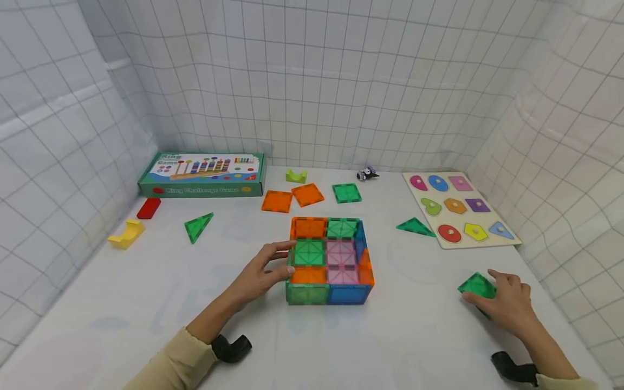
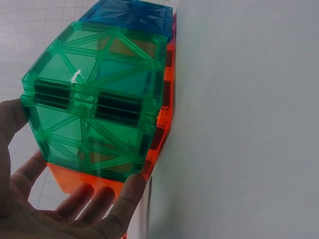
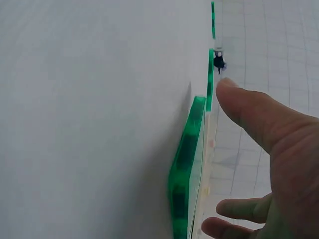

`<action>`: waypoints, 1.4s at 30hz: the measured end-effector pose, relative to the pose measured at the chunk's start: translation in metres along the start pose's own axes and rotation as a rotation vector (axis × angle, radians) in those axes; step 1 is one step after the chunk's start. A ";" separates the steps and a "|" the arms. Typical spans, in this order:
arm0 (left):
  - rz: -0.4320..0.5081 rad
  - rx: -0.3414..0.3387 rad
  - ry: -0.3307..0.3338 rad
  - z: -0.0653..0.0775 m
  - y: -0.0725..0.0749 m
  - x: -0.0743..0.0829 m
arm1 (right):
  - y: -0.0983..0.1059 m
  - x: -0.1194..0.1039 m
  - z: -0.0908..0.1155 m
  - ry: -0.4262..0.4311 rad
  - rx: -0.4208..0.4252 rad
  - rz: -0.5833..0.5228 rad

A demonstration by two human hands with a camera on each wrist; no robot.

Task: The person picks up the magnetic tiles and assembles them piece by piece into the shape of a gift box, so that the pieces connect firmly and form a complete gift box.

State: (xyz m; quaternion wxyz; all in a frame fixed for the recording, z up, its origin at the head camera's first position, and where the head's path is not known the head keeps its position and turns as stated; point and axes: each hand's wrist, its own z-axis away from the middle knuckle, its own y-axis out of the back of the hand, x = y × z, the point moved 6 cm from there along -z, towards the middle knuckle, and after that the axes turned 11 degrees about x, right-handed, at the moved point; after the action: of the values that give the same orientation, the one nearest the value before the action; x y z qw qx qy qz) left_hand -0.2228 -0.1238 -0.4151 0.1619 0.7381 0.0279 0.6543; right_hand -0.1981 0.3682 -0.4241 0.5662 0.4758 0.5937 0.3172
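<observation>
A low, open box (image 1: 308,293) of see-through magnetic tiles in green, orange, blue and pink stands mid-table. My left hand (image 1: 260,273) lies along its left side, thumb at the top rim. In the left wrist view, the fingers (image 2: 132,191) stretch loosely along the green (image 2: 89,134) and orange wall tiles. Far to the right, my right hand (image 1: 512,303) hovers around a green magnetic tile (image 1: 478,284), partly covering it. The right wrist view has the thumb and fingers spread beside the tile's edge (image 3: 184,159), with a gap visible.
Two orange tiles (image 1: 277,201), a green square tile (image 1: 347,193) and a green arch (image 1: 296,175) lie behind the box. Green triangles (image 1: 197,226) lie either side. A shape puzzle board (image 1: 458,206) sits back right; a Ring Game box (image 1: 202,176), red block (image 1: 149,208) and yellow arch (image 1: 127,234) back left.
</observation>
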 end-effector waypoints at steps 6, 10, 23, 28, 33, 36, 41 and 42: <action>0.020 -0.016 -0.004 0.000 -0.001 0.000 | 0.003 0.033 0.006 -0.029 -0.058 0.084; 0.020 -0.020 -0.002 -0.001 -0.002 0.001 | 0.004 0.035 0.010 0.023 -0.075 0.096; 0.035 -0.020 -0.013 -0.004 -0.010 0.001 | 0.003 -0.045 0.013 0.205 -0.088 -0.165; 0.033 -0.015 0.015 -0.007 -0.013 0.000 | 0.008 -0.130 0.011 0.466 -0.058 -0.365; 0.034 -0.019 0.042 -0.008 -0.016 0.001 | 0.001 -0.194 0.004 0.703 -0.125 -0.378; 0.035 -0.023 0.037 -0.009 -0.018 0.001 | -0.008 -0.210 -0.002 0.724 -0.180 -0.360; 0.032 -0.023 0.000 -0.011 -0.018 0.001 | -0.019 -0.217 -0.009 0.718 -0.241 -0.374; 0.034 -0.024 -0.005 -0.011 -0.018 0.001 | -0.020 -0.218 -0.010 0.723 -0.252 -0.376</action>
State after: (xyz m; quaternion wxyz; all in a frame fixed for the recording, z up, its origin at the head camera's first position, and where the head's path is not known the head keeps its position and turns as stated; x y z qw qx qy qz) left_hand -0.2302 -0.1043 -0.4185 0.1598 0.7380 0.0071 0.6556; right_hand -0.2319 0.1616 -0.3599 0.4231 0.1446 0.7870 0.4250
